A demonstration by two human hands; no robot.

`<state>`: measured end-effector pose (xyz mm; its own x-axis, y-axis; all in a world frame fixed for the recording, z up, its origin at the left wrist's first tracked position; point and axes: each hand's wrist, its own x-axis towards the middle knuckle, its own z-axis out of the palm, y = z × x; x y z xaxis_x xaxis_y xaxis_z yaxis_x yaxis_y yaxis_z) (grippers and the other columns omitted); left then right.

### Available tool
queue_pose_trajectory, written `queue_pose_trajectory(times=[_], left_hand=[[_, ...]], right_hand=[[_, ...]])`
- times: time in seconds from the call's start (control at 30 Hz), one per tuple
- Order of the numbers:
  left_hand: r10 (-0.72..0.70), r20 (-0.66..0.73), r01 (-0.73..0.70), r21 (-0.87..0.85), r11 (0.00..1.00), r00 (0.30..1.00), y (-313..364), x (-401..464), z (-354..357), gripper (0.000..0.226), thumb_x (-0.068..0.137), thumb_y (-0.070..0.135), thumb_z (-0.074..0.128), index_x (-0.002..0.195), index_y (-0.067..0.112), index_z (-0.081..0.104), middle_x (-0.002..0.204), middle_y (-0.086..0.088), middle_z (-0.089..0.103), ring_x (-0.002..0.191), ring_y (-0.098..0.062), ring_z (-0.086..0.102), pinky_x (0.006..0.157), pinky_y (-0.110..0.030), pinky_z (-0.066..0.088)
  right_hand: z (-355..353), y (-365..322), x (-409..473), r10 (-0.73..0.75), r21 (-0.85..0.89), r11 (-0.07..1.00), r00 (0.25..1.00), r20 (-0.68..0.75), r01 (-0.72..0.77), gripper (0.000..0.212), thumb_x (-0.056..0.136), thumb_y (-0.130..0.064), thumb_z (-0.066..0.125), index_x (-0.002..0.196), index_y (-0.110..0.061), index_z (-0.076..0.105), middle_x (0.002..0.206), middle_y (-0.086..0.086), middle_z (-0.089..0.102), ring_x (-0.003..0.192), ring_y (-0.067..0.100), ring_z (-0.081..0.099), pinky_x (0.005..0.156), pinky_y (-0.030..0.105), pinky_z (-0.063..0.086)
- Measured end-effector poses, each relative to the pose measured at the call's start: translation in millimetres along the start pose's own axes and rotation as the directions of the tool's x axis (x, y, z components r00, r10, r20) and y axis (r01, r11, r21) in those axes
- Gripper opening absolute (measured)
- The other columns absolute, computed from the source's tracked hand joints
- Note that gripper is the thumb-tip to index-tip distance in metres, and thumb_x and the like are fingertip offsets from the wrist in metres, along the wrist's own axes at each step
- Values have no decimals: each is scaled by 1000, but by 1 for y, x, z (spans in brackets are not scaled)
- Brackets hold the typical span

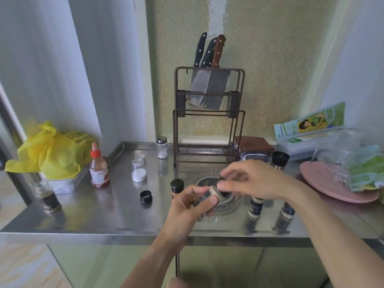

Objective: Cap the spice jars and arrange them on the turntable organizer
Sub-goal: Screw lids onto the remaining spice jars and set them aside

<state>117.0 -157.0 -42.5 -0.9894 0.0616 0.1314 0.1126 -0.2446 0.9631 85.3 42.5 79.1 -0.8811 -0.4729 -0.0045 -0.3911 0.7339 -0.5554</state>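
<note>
Fingers of the left hand curl round a small spice jar, tilting its open, threaded mouth to the right toward the right hand, whose fingertips pinch a dark cap just beside the rim. The tilt looks meant to present the mouth squarely to the cap, so that it can be seated and turned.

The jar is held above the near middle of the steel desk, directly over the clear turntable organizer, which is largely hidden by the hands; what stands on it cannot be told. A capped jar with reddish contents stands at its left edge. A loose black cap lies further left, apart from any jar. Two dark-labelled jars wait at the near right; their tops sit behind the right forearm. A black-topped grinder stands behind them.

Further back, an uncapped glass jar holds white granules, its pale lid just behind it; a capped shaker holds more. At the far left edge an open jar holds something dark. A red sauce bottle stands close to a yellow bag.
</note>
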Motion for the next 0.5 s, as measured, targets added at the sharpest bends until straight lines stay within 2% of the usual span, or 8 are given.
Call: queue_pose_trajectory(times=[0.03, 0.1, 0.13, 0.17, 0.23, 0.3, 0.37, 0.5], left_hand=[[0, 2, 0, -1, 1000, 1000, 0, 0, -1, 41, 79, 25, 83, 112, 6, 69, 84, 0, 71, 70, -21, 60, 57, -19, 38], [4, 3, -4, 4, 1000, 1000, 0, -1, -2, 40, 79, 25, 83, 112, 6, 69, 83, 0, 71, 69, -20, 61, 56, -18, 39], [3, 7, -3, 8, 1000, 1000, 0, -1, -2, 40, 79, 25, 83, 111, 6, 69, 83, -1, 71, 68, -19, 61, 56, -18, 39], [2, 11, -2, 11, 1000, 1000, 0, -1, -3, 41, 79, 25, 83, 112, 5, 68, 82, -1, 72, 67, -19, 62, 56, -18, 40], [10, 25, -11, 12, 1000, 1000, -1, -3, -5, 42, 78, 24, 83, 111, 3, 67, 82, -2, 72, 67, -18, 62, 56, -19, 40], [20, 26, -21, 15, 1000, 999, -2, -5, -7, 40, 80, 21, 84, 112, 4, 67, 82, -4, 72, 68, -18, 64, 56, -19, 41], [35, 6, -35, -8, 999, 999, -3, -6, -8, 36, 83, 14, 84, 112, 2, 66, 84, -6, 73, 71, -19, 66, 56, -18, 42], [68, -26, -68, 7, 998, 997, -3, -11, -15, 28, 82, 2, 83, 101, 2, 63, 89, -12, 73, 76, -17, 64, 64, -20, 49]], right_hand=[[0, 0, 0, -23, 12, 1000, 1000, 20, 23, 40, 83, -48, 79, 120, -38, 66, 108, -13, 74, 90, 5, 75, 89, 36, 61], [0, 0, 2, -28, 54, 998, 999, 29, 26, 30, 85, -38, 80, 112, -35, 68, 100, -7, 77, 85, 10, 76, 88, 39, 62], [1, -2, 2, -9, 54, 999, 1000, 29, 8, 23, 88, -44, 76, 106, -31, 71, 92, -5, 79, 78, 11, 77, 84, 38, 63], [0, -4, 2, 9, 36, 999, 1000, 28, -10, 28, 88, -53, 71, 104, -29, 72, 88, -5, 80, 75, 9, 77, 82, 35, 63], [1, -5, 4, 5, 6, 1000, 998, 55, -5, 35, 85, -54, 74, 115, -36, 67, 101, -10, 76, 84, 6, 75, 86, 34, 62], [5, -3, 5, -47, 59, 997, 996, 80, 42, 39, 82, -33, 83, 116, -39, 65, 108, -11, 74, 90, 9, 74, 90, 39, 61], [10, 1, 10, -57, 105, 993, 998, 31, 54, 30, 81, -25, 85, 107, -32, 72, 100, -7, 78, 87, 10, 75, 91, 40, 60], [28, -7, 20, -76, 81, 993, 995, -69, 81, 25, 79, -36, 86, 101, -29, 78, 89, -8, 80, 82, 5, 75, 85, 37, 62]])
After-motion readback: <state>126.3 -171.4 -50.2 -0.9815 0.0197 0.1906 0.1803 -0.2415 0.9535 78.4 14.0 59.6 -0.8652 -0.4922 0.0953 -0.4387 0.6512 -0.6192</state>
